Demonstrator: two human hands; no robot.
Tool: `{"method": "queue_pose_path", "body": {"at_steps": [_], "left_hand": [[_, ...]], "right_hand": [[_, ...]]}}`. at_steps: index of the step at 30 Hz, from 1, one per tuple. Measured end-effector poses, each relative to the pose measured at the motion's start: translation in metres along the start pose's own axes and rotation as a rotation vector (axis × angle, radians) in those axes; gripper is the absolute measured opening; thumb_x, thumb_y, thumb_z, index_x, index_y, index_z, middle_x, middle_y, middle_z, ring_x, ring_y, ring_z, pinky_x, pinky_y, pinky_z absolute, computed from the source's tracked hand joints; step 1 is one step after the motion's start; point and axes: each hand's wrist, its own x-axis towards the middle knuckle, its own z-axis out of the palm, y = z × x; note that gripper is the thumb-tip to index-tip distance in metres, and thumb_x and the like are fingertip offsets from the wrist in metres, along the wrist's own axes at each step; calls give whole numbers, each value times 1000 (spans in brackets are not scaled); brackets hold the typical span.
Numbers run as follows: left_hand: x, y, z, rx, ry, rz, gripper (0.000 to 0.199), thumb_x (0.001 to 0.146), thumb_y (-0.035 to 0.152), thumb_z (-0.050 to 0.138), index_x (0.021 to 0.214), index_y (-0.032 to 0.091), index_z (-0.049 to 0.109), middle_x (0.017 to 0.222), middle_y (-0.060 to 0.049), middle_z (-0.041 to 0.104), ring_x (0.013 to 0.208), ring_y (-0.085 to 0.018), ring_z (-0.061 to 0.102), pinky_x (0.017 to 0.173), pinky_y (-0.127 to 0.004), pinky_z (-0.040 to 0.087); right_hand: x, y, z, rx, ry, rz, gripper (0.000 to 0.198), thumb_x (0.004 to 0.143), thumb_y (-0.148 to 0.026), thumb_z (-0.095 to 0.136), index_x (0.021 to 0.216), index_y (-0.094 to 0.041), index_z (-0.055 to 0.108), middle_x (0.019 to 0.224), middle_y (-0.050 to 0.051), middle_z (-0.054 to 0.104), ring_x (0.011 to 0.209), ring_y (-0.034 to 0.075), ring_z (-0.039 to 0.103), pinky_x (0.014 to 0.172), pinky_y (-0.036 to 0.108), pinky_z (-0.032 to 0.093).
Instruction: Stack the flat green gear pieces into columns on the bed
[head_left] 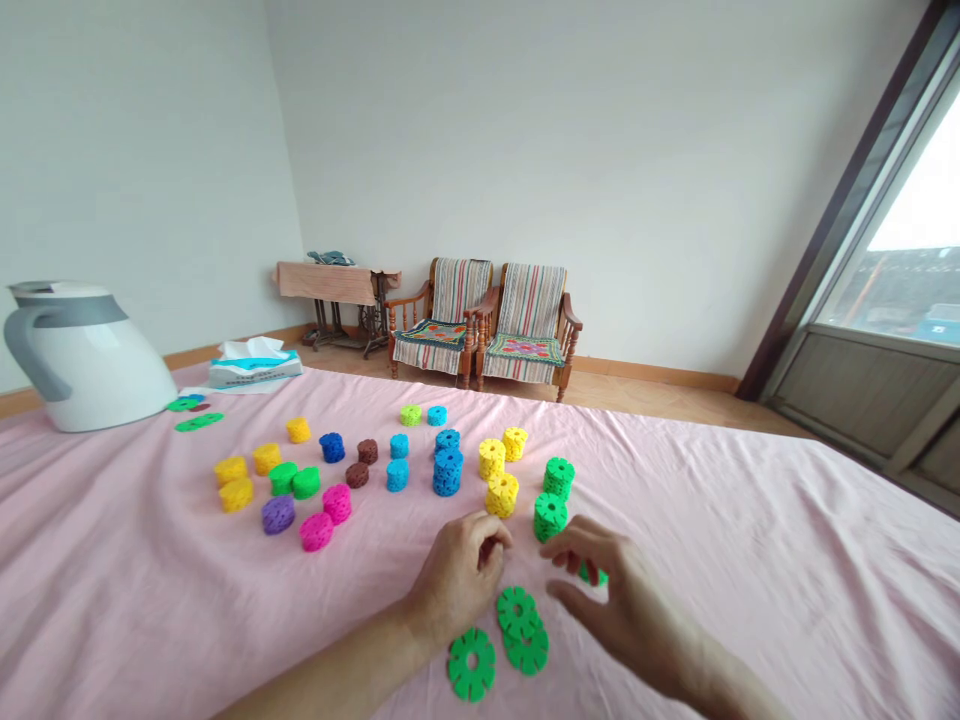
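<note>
Loosely curled, with nothing visible in its fingers, my left hand (459, 575) rests just in front of the yellow disc stacks (502, 495). My right hand (619, 590) has its thumb apart from its bent fingers and holds nothing. It is close to a green stack of notched discs (550, 517), and a green piece (592, 574) shows partly behind its fingers. Below and between the hands lie loose flat green discs: two overlapping (527, 650) and a single one (472, 665) nearer my left forearm.
Stacks in blue (448, 473), pink (316, 532), purple (278, 515), orange (236, 495) and brown (357, 476) stand to the left on the pink cloth (187, 630). Farther left are a white jug (105, 360) and a tissue box (255, 369). Two chairs (525, 325) stand beyond.
</note>
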Motion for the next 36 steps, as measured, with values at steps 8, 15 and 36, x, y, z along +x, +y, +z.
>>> {"method": "queue_pose_path", "body": {"at_steps": [8,15,36], "left_hand": [[0,-2,2,-3,14,7,23,71,4,44,74,18,61,77,-2,64,74,-16,58,67,-24,41],[0,0,1,-3,7,11,22,72,5,43,75,18,61,77,-2,63,72,-15,57,66,-24,40],[1,-2,1,19,-2,3,23,70,3,42,71,18,60,72,-1,61,68,-13,56,62,-22,38]], "right_hand": [[-6,-13,42,-72,-97,49,30,66,-17,64,96,-23,60,105,6,55,99,23,51,87,34,41],[-8,-10,46,-19,-56,84,28,61,-8,61,85,-20,54,99,4,54,95,20,49,84,31,39],[11,49,-27,352,173,461,30,68,-44,57,63,-15,64,53,0,56,52,12,47,50,24,35]]}}
